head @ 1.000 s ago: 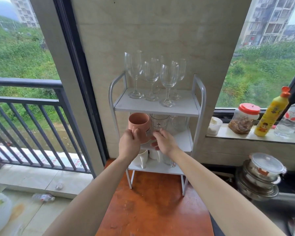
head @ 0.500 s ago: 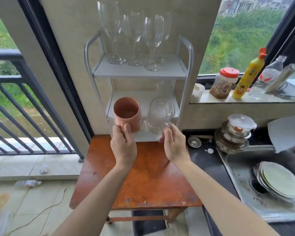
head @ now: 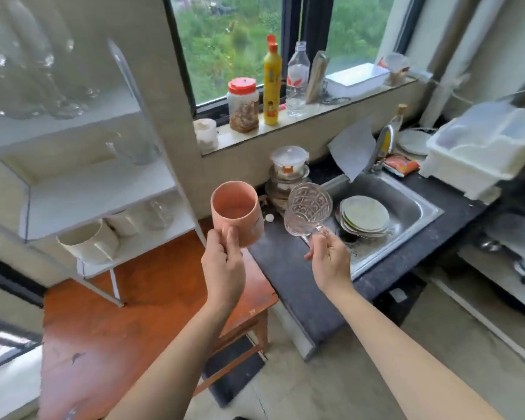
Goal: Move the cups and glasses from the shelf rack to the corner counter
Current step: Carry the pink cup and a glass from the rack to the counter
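Note:
My left hand [head: 223,265] grips a pink mug [head: 235,213] by its handle, held in the air over the edge of the wooden table. My right hand [head: 329,257] holds a patterned clear glass mug [head: 308,209] by its handle, above the dark counter [head: 288,265] beside the sink. The white shelf rack [head: 97,189] stands at the left on the wooden table [head: 128,316]. Blurred wine glasses [head: 37,86] stand on its top shelf, a clear glass [head: 137,147] on the middle shelf, and white cups [head: 88,242] on the bottom shelf.
A steel sink [head: 406,207] holds stacked plates [head: 364,218]. Lidded containers [head: 288,168] sit on the counter behind the mugs. The window sill carries a red-lidded jar [head: 243,106], a yellow bottle [head: 272,86] and a clear bottle [head: 297,80]. A white dish rack [head: 479,147] stands at the right.
Both hands have drawn the pink mug and the glass mug away from the rack and carried them right, over the counter. The view has swung right toward the sink.

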